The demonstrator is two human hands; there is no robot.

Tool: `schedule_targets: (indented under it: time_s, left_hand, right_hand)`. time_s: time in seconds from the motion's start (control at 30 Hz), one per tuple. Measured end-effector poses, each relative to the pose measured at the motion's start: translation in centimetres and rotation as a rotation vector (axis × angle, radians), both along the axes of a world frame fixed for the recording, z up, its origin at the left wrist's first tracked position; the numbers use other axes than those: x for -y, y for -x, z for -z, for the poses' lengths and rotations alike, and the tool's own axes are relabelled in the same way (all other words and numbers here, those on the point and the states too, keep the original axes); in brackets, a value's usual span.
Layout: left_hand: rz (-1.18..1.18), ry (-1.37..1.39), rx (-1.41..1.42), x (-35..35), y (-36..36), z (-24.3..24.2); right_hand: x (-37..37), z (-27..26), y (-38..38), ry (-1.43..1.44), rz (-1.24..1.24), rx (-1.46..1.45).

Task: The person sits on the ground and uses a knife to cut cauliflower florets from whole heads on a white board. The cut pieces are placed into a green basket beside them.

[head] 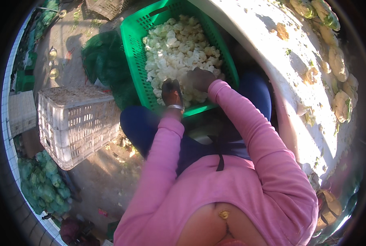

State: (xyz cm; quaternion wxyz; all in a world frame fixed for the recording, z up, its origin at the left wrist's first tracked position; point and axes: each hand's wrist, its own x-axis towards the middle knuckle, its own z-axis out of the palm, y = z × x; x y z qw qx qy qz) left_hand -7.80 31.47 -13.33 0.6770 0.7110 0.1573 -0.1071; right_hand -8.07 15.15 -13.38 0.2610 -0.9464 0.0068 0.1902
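A green plastic basket (129,41) with slotted walls stands before me between my knees. Pale cauliflower florets (173,46) fill much of it. Both hands reach over its near end. My left hand (172,93), dark over the fingers and with a bracelet at the wrist, touches the florets near the front rim. To its right, my right hand (203,80) is bent down among the florets, its fingers curled and blurred. Whether either hand holds a floret is hidden.
On my right runs a white sloping surface (281,64) with cauliflower heads (342,106) and trimmings. An upturned white plastic crate (78,123) stands left, near green netting (106,58). Filled green net bags (44,184) lie at lower left. Another crate (106,6) is beyond.
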Motion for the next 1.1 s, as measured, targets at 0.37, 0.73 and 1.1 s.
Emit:
schedule_targets:
  time_s: [0.37,0.73,1.1]
  left_hand:
    - [0.256,0.537,-0.105,1.1,1.7,1.0]
    - [0.545,0.388,0.151,0.5,0.3,-7.9]
    - [0.821,0.551,-0.023,-3.6,-1.3,-9.8]
  right_hand:
    - [1.8,1.4,1.7,-0.835,0.251,0.064]
    - [1.2,-7.7,3.9,-1.239,0.680,-0.030]
    - [2.1,-8.6,4.9,-1.330,0.558,0.025]
